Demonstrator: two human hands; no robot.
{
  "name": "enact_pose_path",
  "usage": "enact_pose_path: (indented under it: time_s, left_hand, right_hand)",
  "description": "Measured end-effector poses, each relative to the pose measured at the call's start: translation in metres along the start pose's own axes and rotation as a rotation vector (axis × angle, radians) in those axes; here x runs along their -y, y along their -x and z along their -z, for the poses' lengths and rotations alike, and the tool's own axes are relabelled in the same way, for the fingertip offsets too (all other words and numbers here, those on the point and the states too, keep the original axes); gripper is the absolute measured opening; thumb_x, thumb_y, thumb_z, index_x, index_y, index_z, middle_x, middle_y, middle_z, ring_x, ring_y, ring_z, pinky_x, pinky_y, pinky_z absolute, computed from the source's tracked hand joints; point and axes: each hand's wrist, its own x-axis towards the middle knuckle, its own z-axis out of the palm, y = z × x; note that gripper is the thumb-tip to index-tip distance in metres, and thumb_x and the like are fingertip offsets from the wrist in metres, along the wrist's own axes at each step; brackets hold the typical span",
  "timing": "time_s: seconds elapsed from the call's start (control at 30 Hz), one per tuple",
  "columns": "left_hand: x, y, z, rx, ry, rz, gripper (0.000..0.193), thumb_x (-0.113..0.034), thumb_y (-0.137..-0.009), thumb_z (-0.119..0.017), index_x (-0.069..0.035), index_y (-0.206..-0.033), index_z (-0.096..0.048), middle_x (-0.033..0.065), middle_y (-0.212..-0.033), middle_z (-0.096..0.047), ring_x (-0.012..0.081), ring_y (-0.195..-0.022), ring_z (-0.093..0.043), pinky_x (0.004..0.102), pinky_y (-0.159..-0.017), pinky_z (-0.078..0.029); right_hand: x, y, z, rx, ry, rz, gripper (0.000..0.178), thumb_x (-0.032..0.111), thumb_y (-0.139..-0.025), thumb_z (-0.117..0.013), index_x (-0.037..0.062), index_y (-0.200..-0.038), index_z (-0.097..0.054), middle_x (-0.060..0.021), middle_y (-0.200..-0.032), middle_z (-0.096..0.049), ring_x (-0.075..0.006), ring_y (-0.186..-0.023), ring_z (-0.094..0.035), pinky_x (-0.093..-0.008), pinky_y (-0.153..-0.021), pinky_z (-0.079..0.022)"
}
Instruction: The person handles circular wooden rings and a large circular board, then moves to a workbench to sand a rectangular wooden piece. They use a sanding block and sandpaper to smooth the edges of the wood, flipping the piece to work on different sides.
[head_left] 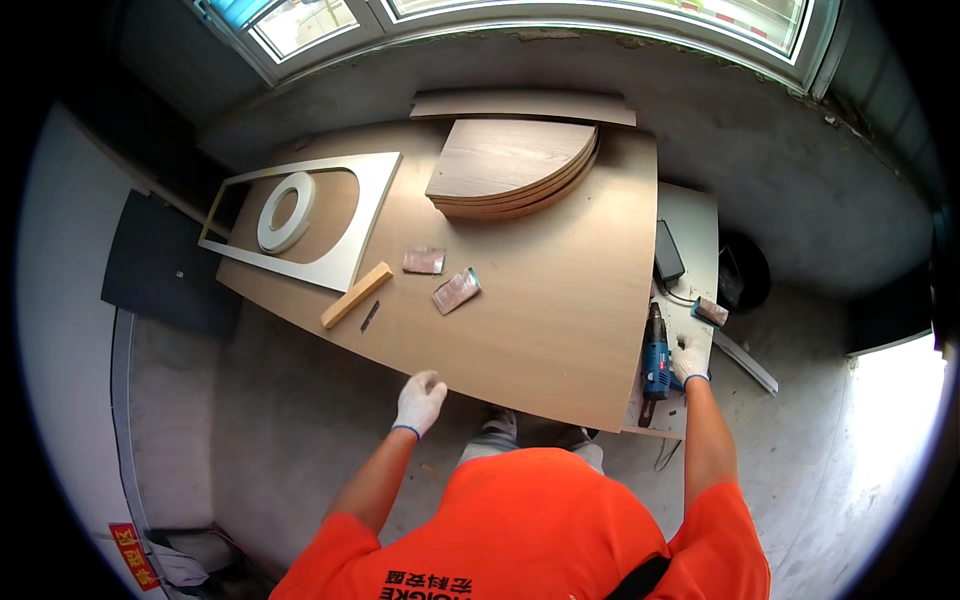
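The blue power tool (656, 368) at 4 o'clock is best steadied with its front end facing away; whether the right hand (690, 362) beside it has its grip clamped, I cannot tell, while the left hand (421, 404), at 7 o'clock, curls together, seemingly bare. Count one power tool, three reddish blocks (457, 291), one wooden bar (357, 295), one white roll (268, 224).
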Motion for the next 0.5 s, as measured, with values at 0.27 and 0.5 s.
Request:
enact_pose_path:
  time_s: [0.27, 0.5]
  left_hand:
    - [-0.075, -0.209, 0.053, -0.097, -0.575, -0.266, 0.114, -0.064, -0.079, -0.084, -0.001, -0.163, -0.041, 0.0249, -0.172, -0.034, 0.0422, -0.160, -0.030, 0.0524, -0.131, -0.023]
    - [-0.073, -0.221, 0.020, 0.098, -0.637, -0.438, 0.108, -0.055, -0.075, -0.087, -0.006, -0.161, -0.044, 0.0198, -0.159, -0.050, 0.0406, -0.147, -0.045, 0.0542, -0.123, -0.032]
  right_hand:
    - [0.125, 0.124, -0.011, -0.344, -0.267, 0.214, 0.034, 0.014, -0.095, -0.070, -0.0001, -0.126, -0.073, -0.0204, -0.120, -0.077, -0.0336, -0.113, -0.075, -0.0402, -0.103, -0.057]
    - [0.249, 0.217, -0.097, -0.016, -0.302, 0.211, 0.043, 0.021, -0.092, -0.076, 0.0006, -0.129, -0.071, -0.0194, -0.122, -0.076, -0.0316, -0.113, -0.075, -0.0410, -0.102, -0.058]
